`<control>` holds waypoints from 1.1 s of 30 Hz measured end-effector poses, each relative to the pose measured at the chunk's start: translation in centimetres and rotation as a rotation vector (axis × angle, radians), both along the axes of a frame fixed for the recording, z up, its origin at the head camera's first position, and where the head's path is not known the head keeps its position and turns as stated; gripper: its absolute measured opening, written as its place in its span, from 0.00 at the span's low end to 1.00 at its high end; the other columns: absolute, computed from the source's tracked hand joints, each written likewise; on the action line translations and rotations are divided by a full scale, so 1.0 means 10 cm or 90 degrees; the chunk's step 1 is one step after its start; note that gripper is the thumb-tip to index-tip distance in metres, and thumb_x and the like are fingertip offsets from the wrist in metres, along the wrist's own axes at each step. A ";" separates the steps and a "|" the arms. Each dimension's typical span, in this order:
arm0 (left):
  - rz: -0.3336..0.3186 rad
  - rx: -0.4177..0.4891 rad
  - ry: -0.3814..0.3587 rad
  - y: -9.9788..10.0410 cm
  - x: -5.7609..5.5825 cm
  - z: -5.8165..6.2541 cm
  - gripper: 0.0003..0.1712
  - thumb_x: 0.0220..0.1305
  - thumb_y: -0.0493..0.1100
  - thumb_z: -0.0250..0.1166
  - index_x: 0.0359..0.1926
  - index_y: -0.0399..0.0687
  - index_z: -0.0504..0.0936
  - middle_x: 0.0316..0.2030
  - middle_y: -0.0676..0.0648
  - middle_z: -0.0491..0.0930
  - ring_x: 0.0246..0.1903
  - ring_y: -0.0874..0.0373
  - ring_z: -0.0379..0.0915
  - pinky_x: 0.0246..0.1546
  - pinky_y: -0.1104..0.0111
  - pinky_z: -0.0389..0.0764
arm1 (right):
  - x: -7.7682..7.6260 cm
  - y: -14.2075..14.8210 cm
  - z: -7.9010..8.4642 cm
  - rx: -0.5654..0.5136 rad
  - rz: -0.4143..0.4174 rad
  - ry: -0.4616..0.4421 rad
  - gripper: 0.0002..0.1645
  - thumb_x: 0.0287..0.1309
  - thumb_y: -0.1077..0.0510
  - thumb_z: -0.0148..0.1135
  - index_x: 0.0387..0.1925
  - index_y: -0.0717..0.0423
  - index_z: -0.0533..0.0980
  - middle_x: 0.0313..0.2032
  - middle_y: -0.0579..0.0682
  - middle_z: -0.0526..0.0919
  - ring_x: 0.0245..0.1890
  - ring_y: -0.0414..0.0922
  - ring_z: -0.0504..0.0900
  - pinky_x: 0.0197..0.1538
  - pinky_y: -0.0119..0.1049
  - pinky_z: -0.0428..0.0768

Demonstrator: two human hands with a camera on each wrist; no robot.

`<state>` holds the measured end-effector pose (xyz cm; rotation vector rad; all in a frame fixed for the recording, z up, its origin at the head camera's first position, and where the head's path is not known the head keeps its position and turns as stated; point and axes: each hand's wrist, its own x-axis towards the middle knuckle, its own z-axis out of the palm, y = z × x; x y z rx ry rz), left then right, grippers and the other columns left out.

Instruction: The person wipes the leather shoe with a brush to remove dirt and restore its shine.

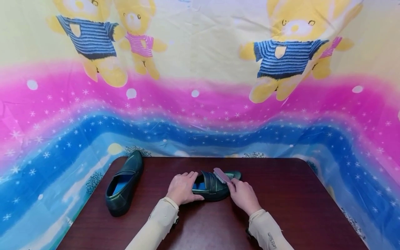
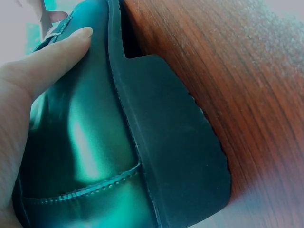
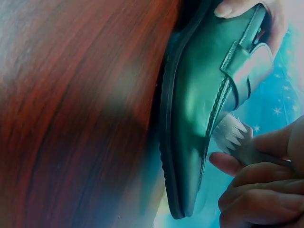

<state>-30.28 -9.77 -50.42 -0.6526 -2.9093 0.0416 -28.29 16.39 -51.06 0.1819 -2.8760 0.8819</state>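
Cream sleeves [image 1: 156, 218] come in lowest, from the near edge of the view, each ending at a bare wrist; beyond them both hands are occupied, grasping different things; the left hand [image 1: 182, 189] grips the heel end of a dark green loafer [image 1: 222, 193], thumb along its near side and fingers over the far side; the right hand [image 1: 245, 196] pinches the handle of a small pinkish brush [image 1: 221, 175] between thumb and fingers.

Resting near the middle of the dark reddish-brown tabletop [image 1: 297, 198], the loafer has its toe to the right, its heel to the left and its opening upward, with a blue insole inside; a strap crosses its upper; the brush slants over the front part, just beside that strap, its pale bristles turned down to the upper; the right wrist view has their tips partly hidden by the shoe's edge; the left wrist view shows the thick black heel and a stitched seam.

Well apart, near the left edge, stands a matching shoe [image 1: 130, 187], toe toward the far edge; behind hangs a cloth [image 1: 193, 107] printed with bears and snowflakes.
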 end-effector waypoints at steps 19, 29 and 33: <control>0.004 0.005 0.006 0.01 0.00 0.00 0.58 0.50 0.83 0.66 0.72 0.52 0.73 0.67 0.47 0.78 0.65 0.48 0.77 0.63 0.54 0.79 | 0.00 0.17 -0.03 0.094 -0.037 0.058 0.15 0.70 0.51 0.65 0.49 0.56 0.86 0.18 0.44 0.78 0.21 0.43 0.76 0.29 0.46 0.80; 0.009 -0.002 -0.002 0.02 0.00 0.00 0.58 0.50 0.83 0.66 0.72 0.52 0.73 0.68 0.47 0.78 0.65 0.49 0.76 0.63 0.55 0.79 | 0.01 0.27 -0.04 0.105 -0.065 0.069 0.13 0.69 0.52 0.65 0.46 0.55 0.86 0.21 0.49 0.82 0.20 0.46 0.75 0.25 0.46 0.77; 0.007 -0.001 0.001 0.02 0.01 0.00 0.58 0.50 0.83 0.66 0.72 0.52 0.73 0.67 0.47 0.78 0.65 0.49 0.77 0.63 0.55 0.79 | 0.01 0.30 -0.04 0.104 -0.075 0.077 0.13 0.69 0.52 0.64 0.45 0.56 0.86 0.22 0.51 0.83 0.21 0.48 0.77 0.25 0.48 0.78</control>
